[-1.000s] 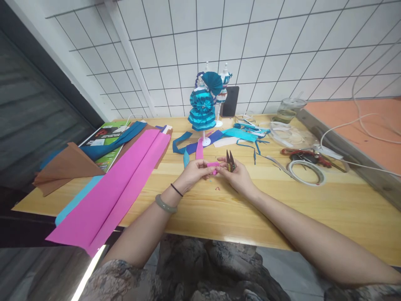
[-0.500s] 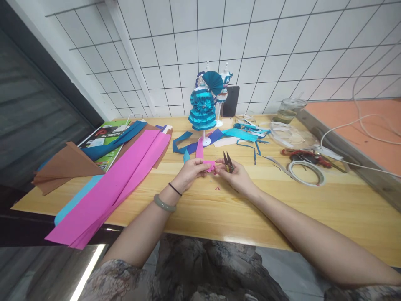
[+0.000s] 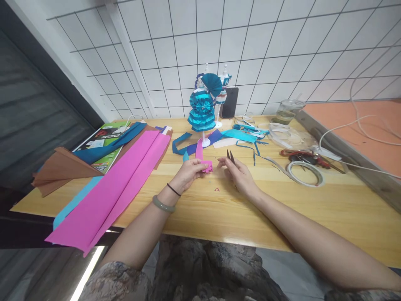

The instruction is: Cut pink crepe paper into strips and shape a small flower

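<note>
My left hand [image 3: 188,172] is closed in a pinch on a small piece of pink crepe paper [image 3: 207,166] just above the wooden table [image 3: 219,205]. My right hand [image 3: 238,174] sits a little to the right of it, fingers curled round small dark thread snips [image 3: 231,156] whose blades point up and away. The two hands are slightly apart. A tiny pink scrap [image 3: 216,189] lies on the table below them. A pink strip [image 3: 199,149] runs away from the left hand toward the mannequin stand.
Long pink crepe sheets [image 3: 122,184] overhang the table's left front edge, with brown paper [image 3: 62,169], blue paper and a green book [image 3: 103,140] beyond. A small mannequin in a teal paper dress [image 3: 202,108], a phone, teal strips, a tape roll [image 3: 305,173], red scissors [image 3: 300,155] and a jar stand behind.
My hands have drawn apart: the right hand with the snips has let go of the pink piece and shifted right, and the left hand keeps the piece, now bunched.
</note>
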The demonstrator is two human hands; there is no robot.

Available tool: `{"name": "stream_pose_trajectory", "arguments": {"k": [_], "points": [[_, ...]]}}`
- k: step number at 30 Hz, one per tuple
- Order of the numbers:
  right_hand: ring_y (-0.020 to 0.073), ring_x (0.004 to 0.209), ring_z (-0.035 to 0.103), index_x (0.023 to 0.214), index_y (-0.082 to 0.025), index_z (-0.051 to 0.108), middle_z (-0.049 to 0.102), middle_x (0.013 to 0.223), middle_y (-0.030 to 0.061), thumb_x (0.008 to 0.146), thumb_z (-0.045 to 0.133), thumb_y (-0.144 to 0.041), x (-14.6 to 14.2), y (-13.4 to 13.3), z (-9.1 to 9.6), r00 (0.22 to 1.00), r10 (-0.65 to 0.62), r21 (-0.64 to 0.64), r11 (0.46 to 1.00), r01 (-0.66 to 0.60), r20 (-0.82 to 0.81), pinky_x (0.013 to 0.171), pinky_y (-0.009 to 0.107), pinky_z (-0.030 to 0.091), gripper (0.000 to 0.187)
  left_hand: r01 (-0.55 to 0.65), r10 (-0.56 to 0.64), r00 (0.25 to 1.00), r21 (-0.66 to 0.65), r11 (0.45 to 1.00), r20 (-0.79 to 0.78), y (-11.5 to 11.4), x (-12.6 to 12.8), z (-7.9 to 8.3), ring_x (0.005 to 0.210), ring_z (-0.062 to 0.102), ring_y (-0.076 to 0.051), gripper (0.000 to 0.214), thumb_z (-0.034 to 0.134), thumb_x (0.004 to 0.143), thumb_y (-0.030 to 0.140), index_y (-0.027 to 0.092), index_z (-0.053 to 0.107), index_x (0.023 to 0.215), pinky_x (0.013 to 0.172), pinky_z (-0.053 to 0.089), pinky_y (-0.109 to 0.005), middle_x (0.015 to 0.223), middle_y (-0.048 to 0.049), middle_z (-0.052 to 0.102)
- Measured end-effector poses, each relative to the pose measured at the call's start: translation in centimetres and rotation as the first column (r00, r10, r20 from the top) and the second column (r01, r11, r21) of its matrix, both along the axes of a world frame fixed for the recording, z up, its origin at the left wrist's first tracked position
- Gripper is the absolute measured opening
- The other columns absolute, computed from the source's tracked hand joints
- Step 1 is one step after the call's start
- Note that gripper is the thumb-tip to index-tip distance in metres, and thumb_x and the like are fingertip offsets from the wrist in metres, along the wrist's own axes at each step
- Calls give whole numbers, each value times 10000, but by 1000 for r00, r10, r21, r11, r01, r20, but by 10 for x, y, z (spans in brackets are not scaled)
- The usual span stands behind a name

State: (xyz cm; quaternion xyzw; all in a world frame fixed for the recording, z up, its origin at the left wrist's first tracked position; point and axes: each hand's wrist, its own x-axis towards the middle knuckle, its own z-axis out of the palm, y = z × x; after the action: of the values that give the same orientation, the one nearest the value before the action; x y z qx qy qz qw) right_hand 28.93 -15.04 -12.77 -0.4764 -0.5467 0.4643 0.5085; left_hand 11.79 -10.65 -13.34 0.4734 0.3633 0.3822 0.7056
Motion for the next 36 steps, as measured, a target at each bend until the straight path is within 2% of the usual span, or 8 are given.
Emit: {"name": "stream_pose_trajectory", "arguments": {"k": [2, 5, 8, 11, 19, 25, 30, 36], "points": [[52, 358, 325, 909, -157, 571, 528, 613, -16, 824, 347, -570, -1, -4, 2, 990, 119, -96, 987, -126, -71, 338, 195, 242, 477, -24, 24, 1000, 3, 1000, 16, 1, -1, 0, 677, 579, -104, 200, 677, 661, 256, 87, 632, 758, 641, 430, -219, 755, -69, 643], [50, 339, 289, 891, -165, 545, 420, 518, -55, 815, 351, -584, -5, -8, 0, 952, 244, -236, 929, -284, -187, 326, 173, 191, 468, -53, 52, 997, 8, 999, 61, 1, -1, 1, 703, 583, -108, 202, 676, 658, 258, 98, 630, 772, 681, 444, -236, 776, -63, 645], [35, 344, 255, 881, -181, 510, 373, 525, -75, 801, 408, -564, -8, -10, -4, 904, 279, -303, 874, -379, -324, 339, 150, 154, 405, -77, 74, 993, 27, 997, 89, 1, -1, 3, 714, 580, -111, 201, 670, 660, 266, 106, 625, 773, 688, 452, -244, 830, -71, 649], [27, 349, 224, 854, -180, 502, 351, 530, -80, 794, 424, -562, -9, -10, -6, 872, 276, -333, 844, -421, -404, 346, 144, 135, 395, -101, 97, 991, 35, 994, 90, 0, -1, 5, 683, 565, -100, 198, 668, 658, 273, 114, 618, 767, 679, 453, -239, 789, -52, 640], [27, 363, 225, 815, -182, 479, 362, 545, -75, 809, 422, -546, -12, -12, -1, 857, 285, -293, 854, -430, -429, 357, 150, 146, 368, -62, 58, 994, 48, 997, 88, -5, 4, 7, 608, 536, -81, 158, 681, 647, 251, 119, 603, 685, 655, 434, -236, 675, -10, 605], [46, 349, 265, 741, -185, 457, 390, 494, -68, 798, 411, -576, -15, -13, 3, 901, 270, -268, 890, -369, -341, 348, 169, 181, 398, -22, 18, 999, 76, 997, 45, -9, 10, 8, 607, 551, -99, 180, 679, 645, 266, 108, 607, 693, 679, 433, -256, 643, -20, 610], [54, 329, 255, 561, -187, 402, 330, 391, -67, 791, 362, -619, -15, -14, 7, 925, 259, -268, 904, -334, -280, 340, 185, 187, 492, -15, 11, 998, 80, 997, 62, -9, 11, 5, 653, 574, -109, 190, 693, 635, 255, 103, 619, 722, 737, 439, -279, 692, -33, 632], [49, 329, 203, 550, -194, 376, 263, 398, -84, 801, 348, -618, -16, -13, 5, 926, 243, -274, 906, -323, -288, 337, 180, 143, 493, -16, 10, 998, 89, 996, 63, -10, 12, 4, 652, 580, -113, 180, 692, 638, 244, 103, 619, 723, 733, 442, -284, 692, -35, 634]]}}
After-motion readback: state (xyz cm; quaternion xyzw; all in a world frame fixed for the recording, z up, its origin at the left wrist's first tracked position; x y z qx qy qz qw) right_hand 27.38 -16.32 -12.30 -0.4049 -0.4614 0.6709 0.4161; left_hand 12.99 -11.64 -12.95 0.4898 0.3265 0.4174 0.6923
